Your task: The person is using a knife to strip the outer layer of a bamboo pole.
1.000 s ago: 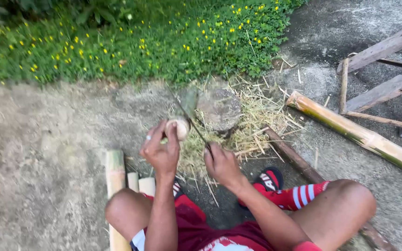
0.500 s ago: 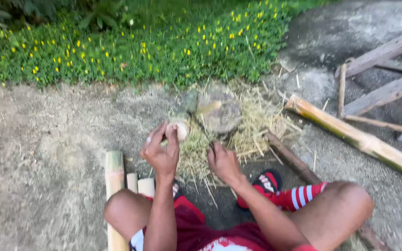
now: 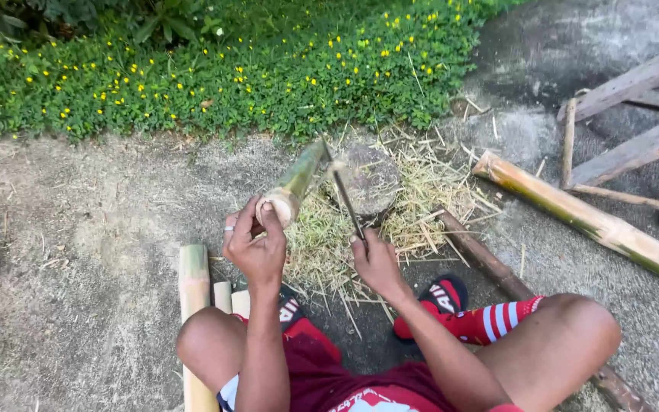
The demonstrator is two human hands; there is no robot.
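Note:
My left hand (image 3: 255, 246) grips the near end of a short green bamboo section (image 3: 296, 181), which slants away from me toward a round wooden chopping block (image 3: 369, 180). My right hand (image 3: 375, 261) holds the handle of a long dark blade (image 3: 343, 197). The blade points up and away and its tip meets the bamboo's far end above the block. Pale bamboo shavings (image 3: 421, 198) lie scattered around the block. I sit on the ground with knees bent, in red shorts and red striped socks.
Cut bamboo pieces (image 3: 193, 284) lie by my left knee. A long bamboo pole (image 3: 589, 220) lies at the right, near wooden planks (image 3: 634, 114). A dark stick (image 3: 482, 258) runs past my right foot. Green plants with yellow flowers (image 3: 230, 69) border the bare ground.
The bamboo section has swung from end-on toward me to slanting away over the block. My right hand has brought the blade up against its far end.

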